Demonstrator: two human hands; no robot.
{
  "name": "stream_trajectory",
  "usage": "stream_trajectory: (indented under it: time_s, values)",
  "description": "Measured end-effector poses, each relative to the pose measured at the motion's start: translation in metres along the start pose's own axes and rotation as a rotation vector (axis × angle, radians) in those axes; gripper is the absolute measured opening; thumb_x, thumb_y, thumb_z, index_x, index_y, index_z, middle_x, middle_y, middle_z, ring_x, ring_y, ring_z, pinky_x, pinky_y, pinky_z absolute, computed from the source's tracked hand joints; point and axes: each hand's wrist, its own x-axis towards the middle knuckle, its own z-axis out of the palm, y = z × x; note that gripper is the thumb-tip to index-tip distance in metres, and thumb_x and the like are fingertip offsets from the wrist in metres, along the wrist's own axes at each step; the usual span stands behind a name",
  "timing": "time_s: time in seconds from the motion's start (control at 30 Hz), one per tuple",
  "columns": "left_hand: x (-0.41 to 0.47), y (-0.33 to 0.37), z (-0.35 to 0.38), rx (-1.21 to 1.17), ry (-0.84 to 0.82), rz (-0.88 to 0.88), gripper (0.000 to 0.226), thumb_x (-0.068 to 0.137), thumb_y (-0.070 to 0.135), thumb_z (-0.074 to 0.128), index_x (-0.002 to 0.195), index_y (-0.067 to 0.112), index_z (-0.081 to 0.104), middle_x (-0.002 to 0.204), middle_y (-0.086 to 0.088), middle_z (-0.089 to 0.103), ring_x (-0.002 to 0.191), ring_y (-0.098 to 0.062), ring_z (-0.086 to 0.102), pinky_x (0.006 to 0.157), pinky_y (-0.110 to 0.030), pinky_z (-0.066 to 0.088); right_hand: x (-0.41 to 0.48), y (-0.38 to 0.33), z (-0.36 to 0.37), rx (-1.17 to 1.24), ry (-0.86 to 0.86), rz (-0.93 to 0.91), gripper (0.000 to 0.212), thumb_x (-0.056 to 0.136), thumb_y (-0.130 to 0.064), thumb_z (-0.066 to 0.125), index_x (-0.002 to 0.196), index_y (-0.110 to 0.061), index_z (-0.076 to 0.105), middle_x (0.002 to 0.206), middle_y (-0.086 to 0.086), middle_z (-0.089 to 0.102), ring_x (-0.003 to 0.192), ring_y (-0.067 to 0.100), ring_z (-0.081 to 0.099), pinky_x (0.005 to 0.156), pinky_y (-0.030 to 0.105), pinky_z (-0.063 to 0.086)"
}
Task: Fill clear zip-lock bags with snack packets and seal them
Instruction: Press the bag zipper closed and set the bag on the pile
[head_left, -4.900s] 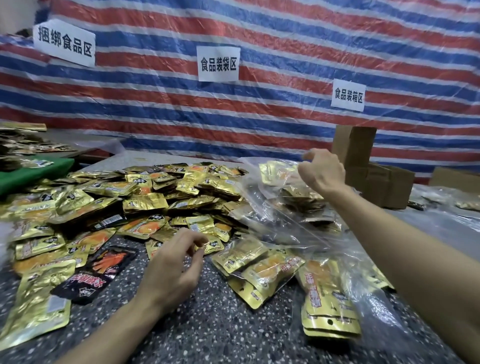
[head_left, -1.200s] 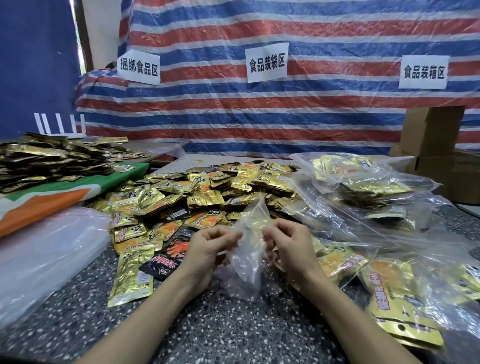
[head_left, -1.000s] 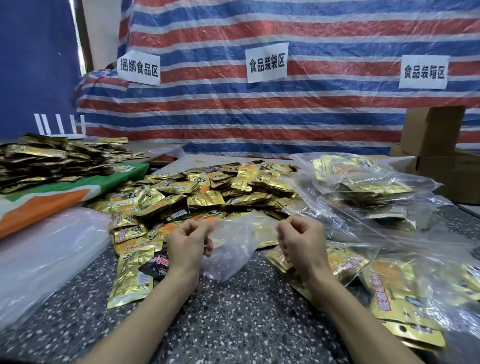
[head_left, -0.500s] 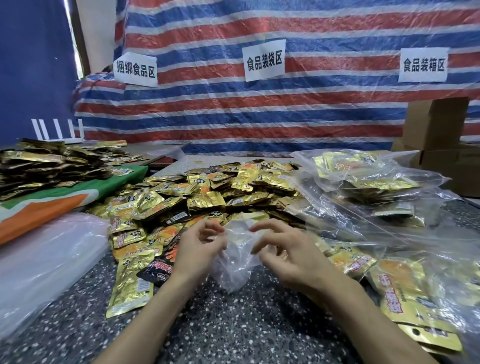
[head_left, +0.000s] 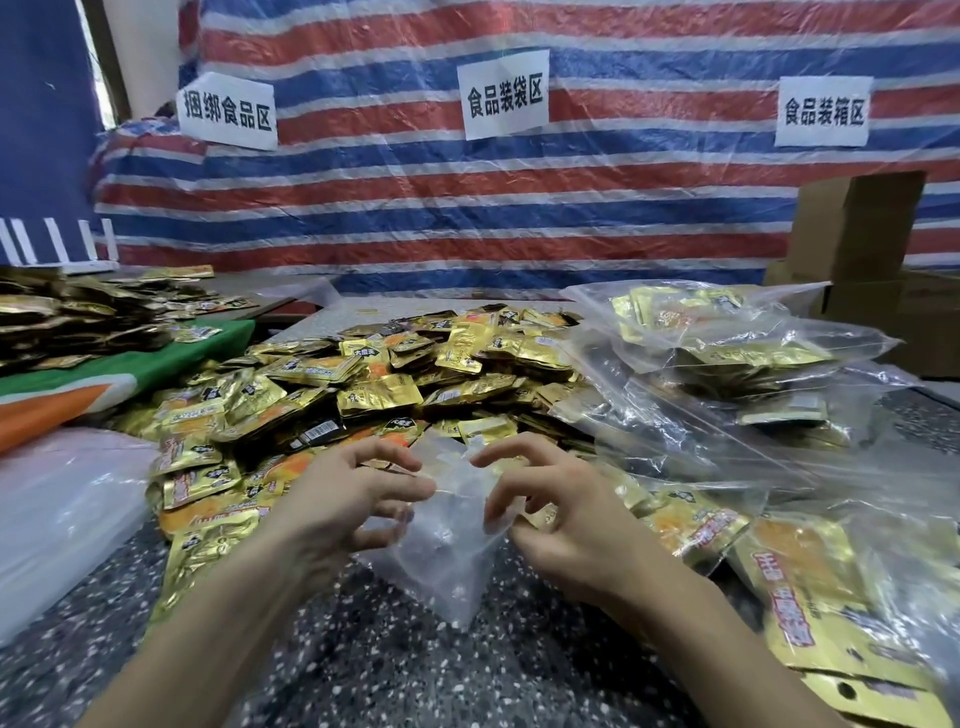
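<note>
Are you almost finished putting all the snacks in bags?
Not nearly. Done: several filled bags lie stacked on the right; whether they are sealed is hard to tell. In hand: the left hand and right hand pinch one empty bag, seemingly working its mouth open. Left: a big heap of loose packets behind it waits to be bagged.

Makeshift food-packing workshop: zone signs (head_left: 504, 93) on striped tarp (head_left: 623, 208), heaped snack packets (head_left: 379, 395).
</note>
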Motion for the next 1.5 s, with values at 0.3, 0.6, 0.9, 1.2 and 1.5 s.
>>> stream_trajectory:
  time_s: [0.3, 0.6, 0.9, 1.2, 1.5]
  values:
    - [0.013, 0.017, -0.012, 0.712, 0.254, 0.45, 0.03, 0.072, -0.013, 0.065, 0.078, 0.016, 0.065, 0.058, 0.001, 0.052, 0.056, -0.015, 0.045, 0.055, -0.029, 0.036, 0.001, -0.009, 0.005, 0.023, 0.053, -0.035, 0.014, 0.076, -0.012, 0.067, 0.073, -0.024, 0.072, 0.12, -0.023, 0.061, 0.089, 0.004, 0.064, 0.071, 0.02, 0.055]
    - [0.035, 0.021, 0.014, 0.437, 0.479, 0.881, 0.026, 0.074, -0.013, 0.06, 0.074, 0.012, 0.054, 0.072, -0.001, 0.055, 0.061, -0.002, 0.047, 0.055, -0.019, 0.043, 0.002, -0.007, 0.007, -0.099, 0.242, 0.069, 0.012, 0.074, -0.009, 0.063, 0.063, -0.013, 0.064, 0.116, -0.018, 0.061, 0.073, -0.008, 0.059, 0.054, 0.006, 0.042]
    - [0.144, 0.02, 0.019, 0.443, 0.275, 0.507, 0.021, 0.091, 0.002, 0.06, 0.101, 0.02, 0.067, 0.109, -0.001, 0.066, 0.086, -0.015, 0.061, 0.073, -0.028, 0.049, 0.003, -0.003, 0.002, -0.175, 0.408, 0.075, 0.009, 0.073, -0.017, 0.06, 0.066, -0.02, 0.065, 0.111, -0.02, 0.064, 0.088, 0.003, 0.061, 0.067, 0.026, 0.056]
    - [0.188, -0.005, 0.053, 1.066, 0.43, 0.508, 0.018, 0.088, 0.023, 0.071, 0.103, 0.033, 0.07, 0.101, 0.004, 0.07, 0.099, -0.022, 0.06, 0.097, -0.043, 0.047, 0.005, 0.005, 0.005, -0.111, 0.341, 0.045, 0.01, 0.077, -0.013, 0.055, 0.071, -0.02, 0.061, 0.113, -0.019, 0.056, 0.095, 0.002, 0.055, 0.066, 0.017, 0.047]
    - [0.142, 0.047, 0.031, 0.648, 0.299, 0.636, 0.013, 0.102, 0.026, 0.052, 0.099, 0.014, 0.056, 0.092, -0.008, 0.062, 0.075, -0.023, 0.065, 0.055, -0.041, 0.057, 0.006, 0.008, 0.006, -0.112, 0.344, 0.059, 0.011, 0.075, -0.013, 0.053, 0.072, -0.021, 0.06, 0.118, -0.014, 0.057, 0.102, 0.001, 0.052, 0.075, 0.01, 0.041]
